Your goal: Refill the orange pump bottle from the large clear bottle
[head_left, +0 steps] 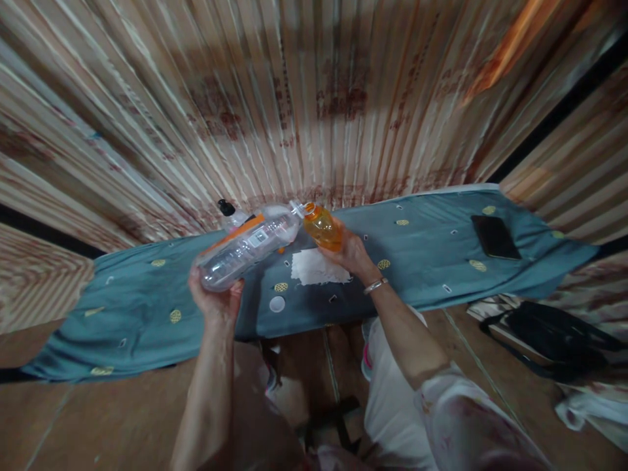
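My left hand (216,294) is closed round the base of a large clear plastic bottle (250,245) with an orange label stripe. The bottle tilts, its neck up to the right. In my right hand (350,252) is a small orange see-through bottle (321,226), leaning with its mouth up to the left. The two mouths meet or nearly meet; I cannot tell if they touch. Under them a white paper tissue (318,267) lies on the blue cloth (417,261). A round white cap (277,304) lies near the cloth's front edge.
Behind the large bottle stands a pump bottle with a black top (226,207). A dark phone or tablet (494,237) lies on the cloth at the right. On the floor at right is a black bag (554,337). A striped curtain (314,98) hangs close behind.
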`<move>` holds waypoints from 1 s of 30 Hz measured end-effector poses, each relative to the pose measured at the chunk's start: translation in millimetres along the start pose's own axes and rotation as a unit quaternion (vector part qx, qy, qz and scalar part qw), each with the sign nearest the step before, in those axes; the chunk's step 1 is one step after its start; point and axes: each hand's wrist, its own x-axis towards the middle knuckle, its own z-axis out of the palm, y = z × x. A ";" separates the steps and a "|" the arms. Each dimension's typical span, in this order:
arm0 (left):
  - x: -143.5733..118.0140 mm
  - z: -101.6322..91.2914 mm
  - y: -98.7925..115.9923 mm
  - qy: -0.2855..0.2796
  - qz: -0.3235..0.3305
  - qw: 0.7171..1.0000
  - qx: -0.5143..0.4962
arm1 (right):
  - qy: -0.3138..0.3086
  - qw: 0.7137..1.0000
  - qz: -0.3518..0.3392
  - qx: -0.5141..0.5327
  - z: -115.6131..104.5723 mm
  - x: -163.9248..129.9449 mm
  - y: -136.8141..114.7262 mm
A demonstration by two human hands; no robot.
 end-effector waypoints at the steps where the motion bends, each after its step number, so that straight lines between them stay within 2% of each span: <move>1: 1.8 0.6 -1.5 -0.006 0.003 1.000 0.001 | 0.002 1.000 0.002 -0.003 -0.9 0.2 0.4; 9: 13.7 2.5 -15.4 -0.036 -0.006 0.999 0.006 | -0.002 0.999 0.013 0.036 -14.9 -4.5 6.6; 15: 12.4 6.5 -24.0 -0.056 -0.016 0.998 -0.012 | 0.002 0.995 0.052 0.082 -20.8 -7.2 15.0; 19: 10.7 2.7 -29.3 -0.042 -0.035 0.998 -0.021 | 0.000 0.994 0.053 0.092 -22.5 -9.7 16.1; 26: 10.5 -12.7 -23.9 -0.012 -0.015 1.000 0.006 | -0.002 0.997 0.024 0.077 -19.7 -15.5 12.5; 30: 17.1 -20.9 -18.1 0.013 -0.054 0.998 -0.020 | 0.006 0.999 0.029 0.046 -17.2 -17.1 5.0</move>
